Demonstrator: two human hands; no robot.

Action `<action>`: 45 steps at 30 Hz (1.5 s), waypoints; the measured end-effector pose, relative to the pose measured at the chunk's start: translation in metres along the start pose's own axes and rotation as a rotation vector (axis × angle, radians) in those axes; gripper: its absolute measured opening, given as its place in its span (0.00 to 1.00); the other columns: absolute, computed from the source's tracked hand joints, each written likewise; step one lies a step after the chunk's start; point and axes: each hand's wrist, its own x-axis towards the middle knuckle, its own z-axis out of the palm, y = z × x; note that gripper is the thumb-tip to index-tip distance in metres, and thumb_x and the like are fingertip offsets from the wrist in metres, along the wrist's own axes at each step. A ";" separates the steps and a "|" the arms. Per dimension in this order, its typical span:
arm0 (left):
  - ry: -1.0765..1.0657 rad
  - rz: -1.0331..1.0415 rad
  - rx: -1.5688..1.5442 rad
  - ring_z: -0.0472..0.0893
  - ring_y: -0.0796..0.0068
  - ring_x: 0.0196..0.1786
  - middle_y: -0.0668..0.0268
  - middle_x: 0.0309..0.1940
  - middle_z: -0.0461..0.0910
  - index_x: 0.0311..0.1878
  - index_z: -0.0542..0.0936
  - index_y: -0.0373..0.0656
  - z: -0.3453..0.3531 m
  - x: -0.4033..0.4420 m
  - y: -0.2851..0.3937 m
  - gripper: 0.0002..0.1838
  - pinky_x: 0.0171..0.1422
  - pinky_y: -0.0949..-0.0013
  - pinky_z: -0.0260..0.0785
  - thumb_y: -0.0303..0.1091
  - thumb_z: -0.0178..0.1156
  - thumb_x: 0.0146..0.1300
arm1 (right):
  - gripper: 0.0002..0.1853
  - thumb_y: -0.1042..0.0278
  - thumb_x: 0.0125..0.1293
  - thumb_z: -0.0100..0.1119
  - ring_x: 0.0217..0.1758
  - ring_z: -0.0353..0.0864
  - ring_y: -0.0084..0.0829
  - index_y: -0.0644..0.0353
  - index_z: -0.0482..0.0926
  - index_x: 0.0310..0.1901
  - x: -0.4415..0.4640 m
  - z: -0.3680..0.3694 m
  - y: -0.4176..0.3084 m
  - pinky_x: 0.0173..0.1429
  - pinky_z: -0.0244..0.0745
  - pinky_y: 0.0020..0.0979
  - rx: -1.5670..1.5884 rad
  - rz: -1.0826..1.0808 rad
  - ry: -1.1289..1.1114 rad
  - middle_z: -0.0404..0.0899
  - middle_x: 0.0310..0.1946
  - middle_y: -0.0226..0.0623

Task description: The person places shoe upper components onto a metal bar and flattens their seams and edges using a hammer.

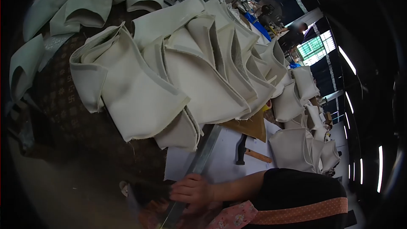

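A worker's right hand – the right, judging by the side the arm comes in from – curls its fingers over a long metal bar in what looks like a firm grasp, while the left hand cannot be made out. The bar lies slantwise across a white sheet, one end running up to a heap of pale, folded pieces; whether it slips beneath them is hard to tell from here. A hammer with a wooden handle rests on the same sheet, apart from the fingers, near a brown piece and a second group of pale pieces. A dark sleeve and a dotted peach band frame the arm, and another person is visible deeper in the room. The step in hand appears to be handling the bar at the sheet – placing it, steadying it or lifting it, which one a single glance does not settle. Any next move with it calls for a sure hold and a path clear of the heaped edges and the hammer.
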 end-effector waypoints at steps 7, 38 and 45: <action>-0.107 0.076 -0.062 0.61 0.48 0.75 0.52 0.75 0.58 0.75 0.63 0.45 -0.014 0.035 0.021 0.35 0.66 0.51 0.71 0.41 0.63 0.69 | 0.21 0.58 0.47 0.59 0.54 0.81 0.29 0.51 0.81 0.46 0.001 0.006 0.005 0.58 0.68 0.36 -0.003 -0.071 0.141 0.82 0.47 0.28; 0.171 0.482 -0.514 0.69 0.57 0.71 0.55 0.72 0.67 0.73 0.66 0.42 -0.216 -0.191 -0.082 0.29 0.65 0.58 0.73 0.37 0.60 0.73 | 0.24 0.77 0.40 0.62 0.56 0.76 0.42 0.55 0.78 0.45 -0.011 0.039 -0.012 0.60 0.66 0.44 -0.147 0.009 0.570 0.78 0.47 0.36; 0.446 0.642 -0.299 0.77 0.72 0.60 0.61 0.60 0.79 0.65 0.74 0.37 -0.178 -0.211 -0.050 0.21 0.63 0.69 0.72 0.32 0.59 0.73 | 0.25 0.77 0.42 0.62 0.58 0.75 0.43 0.54 0.78 0.48 -0.008 0.010 -0.034 0.63 0.66 0.46 -0.172 0.074 0.399 0.79 0.49 0.37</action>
